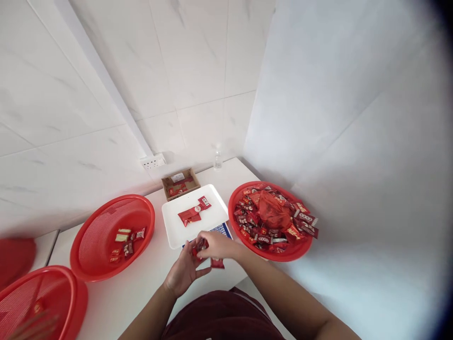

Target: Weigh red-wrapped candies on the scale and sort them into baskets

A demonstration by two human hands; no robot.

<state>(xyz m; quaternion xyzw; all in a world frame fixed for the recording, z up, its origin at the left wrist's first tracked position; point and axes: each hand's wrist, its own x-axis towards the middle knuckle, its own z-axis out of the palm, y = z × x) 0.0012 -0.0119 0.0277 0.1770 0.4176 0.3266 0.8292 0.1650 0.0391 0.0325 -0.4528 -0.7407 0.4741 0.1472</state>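
Note:
Both my hands meet over the front of the white table [141,288]. My left hand [184,270] and my right hand [216,244] are closed together on small red candy packets [201,246], one of which hangs lower near my right hand [217,263]. Just behind them is a white tray [173,231] on a scale, with a few red packets [194,212] lying on it. To the right stands a red basket [233,215] heaped with several red packets and a red bag [272,211].
A red basket [88,245] on the left holds a few packets. Another red basket [67,302] sits at the lower left edge. A small cardboard box [180,183], a clear bottle [217,159] and a wall socket [153,162] are at the back. White walls close in on both sides.

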